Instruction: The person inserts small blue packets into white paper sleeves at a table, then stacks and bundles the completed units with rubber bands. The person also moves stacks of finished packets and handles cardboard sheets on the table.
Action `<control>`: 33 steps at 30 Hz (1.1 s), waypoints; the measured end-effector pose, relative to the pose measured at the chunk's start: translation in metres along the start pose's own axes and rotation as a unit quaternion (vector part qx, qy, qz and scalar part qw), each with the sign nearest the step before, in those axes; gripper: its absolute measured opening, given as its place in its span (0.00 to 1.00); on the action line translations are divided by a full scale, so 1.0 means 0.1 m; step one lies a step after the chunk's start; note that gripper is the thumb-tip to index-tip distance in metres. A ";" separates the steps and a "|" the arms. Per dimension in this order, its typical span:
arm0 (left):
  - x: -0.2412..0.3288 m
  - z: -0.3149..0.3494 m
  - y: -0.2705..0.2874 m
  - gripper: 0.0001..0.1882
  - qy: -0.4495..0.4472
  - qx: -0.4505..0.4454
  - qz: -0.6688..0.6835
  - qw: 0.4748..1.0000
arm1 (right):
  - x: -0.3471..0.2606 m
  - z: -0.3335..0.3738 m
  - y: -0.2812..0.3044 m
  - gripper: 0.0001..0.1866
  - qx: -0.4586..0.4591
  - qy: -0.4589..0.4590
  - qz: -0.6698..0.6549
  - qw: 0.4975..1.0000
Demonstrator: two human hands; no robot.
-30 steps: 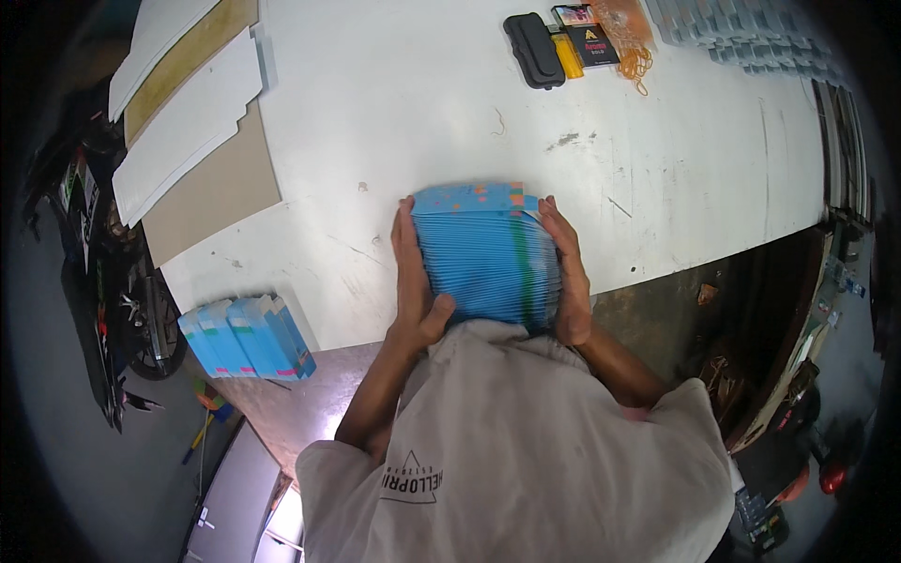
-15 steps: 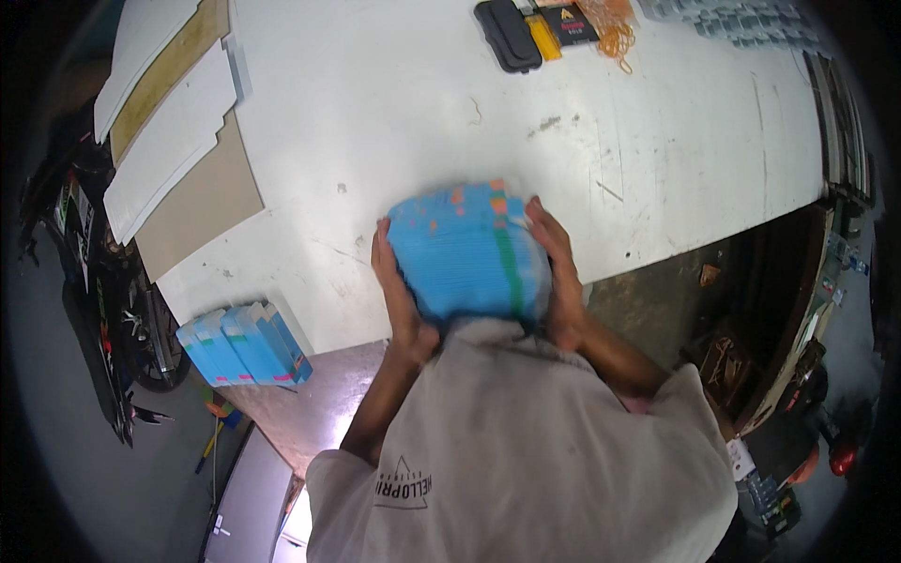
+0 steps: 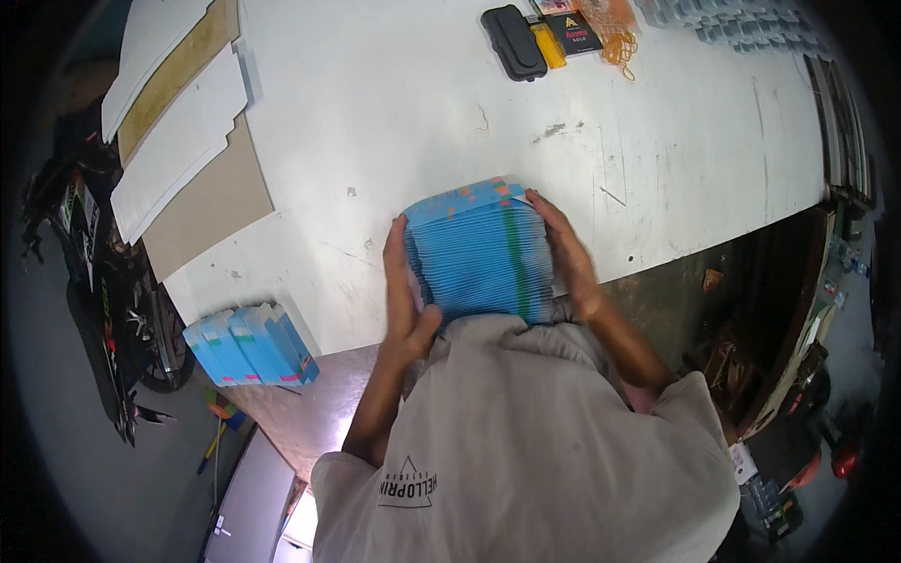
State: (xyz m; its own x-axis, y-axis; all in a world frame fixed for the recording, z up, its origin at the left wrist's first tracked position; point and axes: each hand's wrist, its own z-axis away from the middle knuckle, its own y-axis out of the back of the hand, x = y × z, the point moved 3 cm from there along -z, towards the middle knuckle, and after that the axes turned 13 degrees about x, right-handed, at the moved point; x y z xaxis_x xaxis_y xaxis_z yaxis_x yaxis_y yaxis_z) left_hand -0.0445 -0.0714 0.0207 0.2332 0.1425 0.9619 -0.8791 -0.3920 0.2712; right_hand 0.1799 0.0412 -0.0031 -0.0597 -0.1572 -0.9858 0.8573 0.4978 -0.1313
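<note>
The white surface (image 3: pixel 375 113) carries pale sheets (image 3: pixel 178 178) along its left edge. At its near edge, a thick blue stack (image 3: pixel 479 258) is held between left hand (image 3: pixel 405 291) and right hand (image 3: pixel 568 249), fingers extended along its sides. Smaller blue bundles (image 3: pixel 246 345) sit at the near left corner; a black case (image 3: pixel 514 43) lies toward the far edge.

Scuffed white table (image 3: pixel 375 122), grey floor (image 3: pixel 160 497) at left, bright light patch (image 3: pixel 301 518) lower left
</note>
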 end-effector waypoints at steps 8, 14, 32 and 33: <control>0.05 -0.06 -0.16 0.64 0.004 0.004 -0.009 1.000 | -0.02 0.17 -0.29 0.62 0.136 -0.001 0.000 0.991; -0.01 -0.10 -0.12 0.62 -0.023 0.000 0.018 1.000 | -0.06 0.26 -0.31 0.64 0.123 0.009 0.019 0.992; -0.16 0.24 -0.06 0.62 -0.019 0.015 0.032 0.999 | -0.04 0.17 -0.26 0.62 0.089 0.127 0.081 0.985; -0.22 0.19 -0.05 0.61 -0.024 0.023 0.015 0.999 | -0.03 0.12 -0.26 0.62 0.087 0.118 0.096 0.985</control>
State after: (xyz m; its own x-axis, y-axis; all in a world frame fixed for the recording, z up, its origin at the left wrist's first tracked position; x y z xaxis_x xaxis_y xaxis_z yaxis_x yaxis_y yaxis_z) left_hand -0.0370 -0.0901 -0.0011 0.2282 0.0874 0.9697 -0.8662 -0.4365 0.2432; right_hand 0.1634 0.0184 0.0041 0.0121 0.1392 -0.9902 0.9375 0.3429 0.0597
